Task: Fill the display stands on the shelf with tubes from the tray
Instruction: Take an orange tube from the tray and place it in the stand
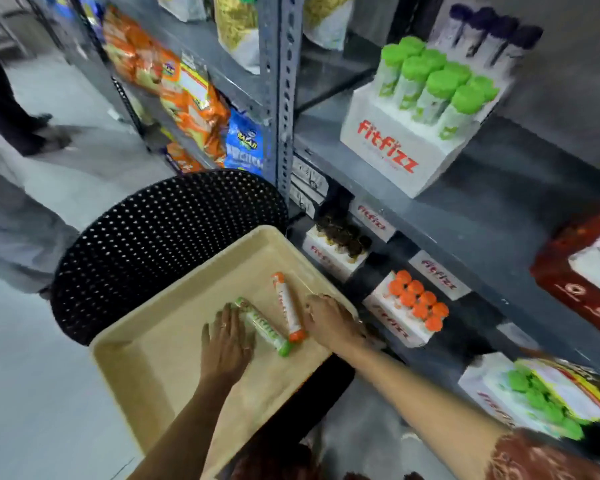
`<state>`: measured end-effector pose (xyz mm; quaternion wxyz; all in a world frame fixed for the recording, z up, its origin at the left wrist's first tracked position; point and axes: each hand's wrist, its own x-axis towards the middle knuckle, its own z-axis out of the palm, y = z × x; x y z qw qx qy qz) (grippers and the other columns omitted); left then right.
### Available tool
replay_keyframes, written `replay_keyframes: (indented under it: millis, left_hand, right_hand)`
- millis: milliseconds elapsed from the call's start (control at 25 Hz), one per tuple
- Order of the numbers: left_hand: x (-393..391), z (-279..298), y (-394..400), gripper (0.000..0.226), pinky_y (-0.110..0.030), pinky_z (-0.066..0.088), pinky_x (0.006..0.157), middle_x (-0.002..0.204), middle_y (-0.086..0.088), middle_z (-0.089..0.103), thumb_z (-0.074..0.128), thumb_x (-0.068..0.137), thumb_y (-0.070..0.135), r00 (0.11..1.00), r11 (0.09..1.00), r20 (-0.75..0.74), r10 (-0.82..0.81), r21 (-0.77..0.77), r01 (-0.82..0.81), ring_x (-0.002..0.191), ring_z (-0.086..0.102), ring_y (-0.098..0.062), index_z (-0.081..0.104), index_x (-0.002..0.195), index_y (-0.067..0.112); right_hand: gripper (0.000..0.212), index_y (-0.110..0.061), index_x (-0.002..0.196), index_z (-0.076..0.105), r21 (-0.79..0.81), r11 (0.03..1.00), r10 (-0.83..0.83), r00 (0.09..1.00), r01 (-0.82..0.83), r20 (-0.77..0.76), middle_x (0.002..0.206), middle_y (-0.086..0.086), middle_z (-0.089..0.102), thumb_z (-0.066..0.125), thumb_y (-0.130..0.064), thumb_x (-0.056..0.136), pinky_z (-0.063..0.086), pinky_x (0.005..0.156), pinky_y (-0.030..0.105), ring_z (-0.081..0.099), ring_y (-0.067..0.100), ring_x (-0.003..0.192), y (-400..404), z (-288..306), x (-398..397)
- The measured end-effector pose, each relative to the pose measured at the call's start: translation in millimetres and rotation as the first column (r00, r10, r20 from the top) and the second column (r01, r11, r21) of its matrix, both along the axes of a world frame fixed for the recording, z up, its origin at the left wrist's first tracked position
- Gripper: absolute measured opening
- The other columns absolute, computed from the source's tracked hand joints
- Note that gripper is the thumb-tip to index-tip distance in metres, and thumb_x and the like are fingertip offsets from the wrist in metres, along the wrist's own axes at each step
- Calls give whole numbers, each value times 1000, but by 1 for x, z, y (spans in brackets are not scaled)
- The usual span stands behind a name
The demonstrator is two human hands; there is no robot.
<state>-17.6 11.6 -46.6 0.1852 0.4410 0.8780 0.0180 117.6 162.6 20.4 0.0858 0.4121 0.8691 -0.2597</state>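
Observation:
A beige tray (pixel 160 362) rests on a black perforated chair. Two tubes lie in it: a green-capped tube (pixel 264 327) and an orange-capped tube (pixel 286 306). My left hand (pixel 226 344) lies flat in the tray, fingers spread, touching the left side of the green-capped tube. My right hand (pixel 329 318) rests at the tray's right rim, right of the orange-capped tube, fingers apart. On the grey shelf stands a white Fitfizz display stand with green-capped tubes (pixel 426 84). Lower shelves hold stands with orange-capped tubes (pixel 416 299), brown-capped tubes (pixel 343 237) and green-capped tubes (pixel 537 400).
The black chair (pixel 153 237) stands against the metal shelf post (pixel 284 98). Snack bags (pixel 187 91) fill the shelves to the left. A red carton (pixel 579 271) sits on the right of the shelf. A person's legs (pixel 14 116) stand at the far left.

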Motion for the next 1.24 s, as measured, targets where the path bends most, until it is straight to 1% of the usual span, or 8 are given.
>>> replay_keyframes:
  millis: [240,440,600,760,880,1000,1080,1240]
  left_hand:
    - [1,-40,-15,115,-47,-3,116,149,-5,-23,-33,55,77,992,994,99,74,-94,-64,144,-11,-25,-10,144,7]
    - [-3,-56,-16,83,-49,-8,116,156,-7,-18,16,88,66,981,990,163,103,-109,-86,142,-18,-22,-19,140,12]
    - [-3,-58,-17,92,-48,-9,115,149,1,-27,-11,69,77,985,989,143,91,-125,-74,141,-21,-18,-27,136,15]
    - [-2,-48,-17,92,-50,-1,116,155,-7,-16,-6,73,67,987,995,131,92,-52,-86,144,-12,-24,-13,144,10]
    - [-2,-22,-7,74,-52,8,116,157,-15,2,11,85,47,988,987,113,102,109,-114,145,-1,-29,6,146,4]
    - [-1,14,19,66,-51,17,114,154,-20,19,21,86,34,997,963,53,51,262,-63,142,16,-32,21,142,-1]
    - [6,40,39,61,-53,23,112,149,-23,29,28,85,26,1000,934,17,8,356,-14,139,26,-35,30,138,-3]
    - [31,86,78,55,-54,31,107,143,-25,39,32,85,21,998,869,-30,-58,490,65,130,39,-38,39,133,-5]
  right_hand:
    - [46,1,115,58,-206,950,-186,953,237,239,121,23,62,52,-37,89,47,90,38,57,35,112,-16,-43,-21]
    - [44,0,114,61,-223,922,-263,934,316,241,119,22,63,61,-32,83,48,88,38,59,35,109,-19,-51,-32]
    - [42,1,110,53,-212,898,-359,921,385,152,115,21,65,62,-27,81,49,84,38,61,36,105,-17,-46,-33]
    - [31,-8,98,43,-361,781,-563,825,510,-51,105,23,64,68,-11,79,57,71,53,67,40,82,-5,-30,-26]
    - [21,-11,93,49,-410,752,-634,737,517,-234,91,19,63,65,-5,81,59,55,52,62,31,58,5,-9,-17]
    - [20,-6,100,59,-314,854,-512,777,415,-366,100,15,62,67,-6,81,57,69,54,64,35,86,14,15,-5]
    - [22,-8,101,62,-201,916,-400,816,346,-417,108,15,62,66,-5,80,53,82,46,59,33,99,21,36,9]
    - [27,-11,104,63,-162,939,-344,792,304,-505,102,14,65,60,0,80,56,74,39,64,31,85,43,92,46]
